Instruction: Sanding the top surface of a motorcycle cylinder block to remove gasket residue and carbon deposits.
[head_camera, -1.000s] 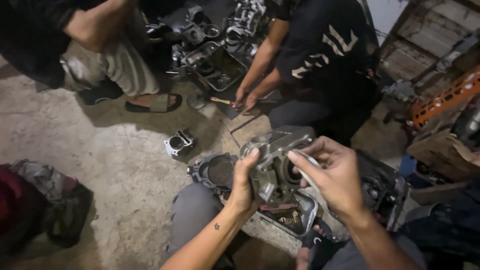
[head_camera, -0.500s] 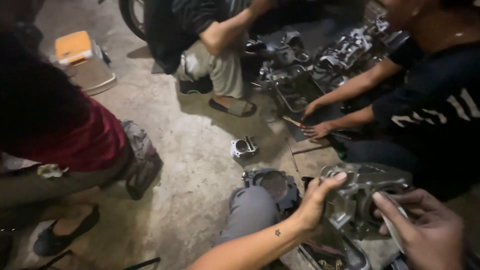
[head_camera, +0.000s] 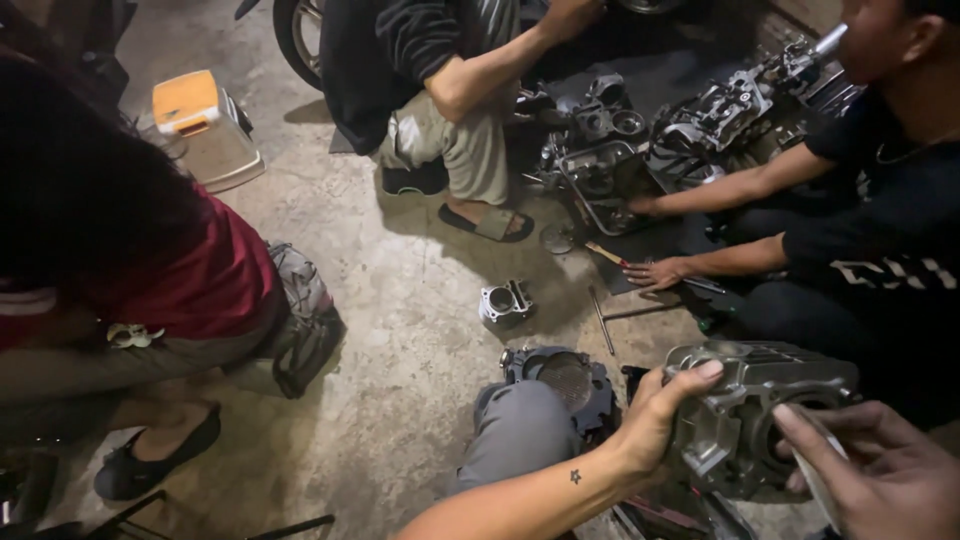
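I hold a grey cast-metal engine casing (head_camera: 760, 415) in front of me at the lower right. My left hand (head_camera: 655, 420) grips its left edge, thumb over the top. My right hand (head_camera: 880, 475) supports its right side, fingers spread against the casing, with a flat pale piece (head_camera: 815, 470) under the fingers. Below the casing, beside my knee (head_camera: 520, 430), lies a dark round engine cover (head_camera: 560, 380) on the concrete floor.
A small metal cylinder block (head_camera: 505, 302) stands on the floor ahead. Two people squat at the top and right over engine parts (head_camera: 600, 150) on a dark mat. A person in red sits at left beside a grey bag (head_camera: 300, 310). An orange-lidded box (head_camera: 190, 105) sits far left.
My view has swung left, so the casing and both hands now sit at the lower right. The person in red and the orange-lidded box have come into view.
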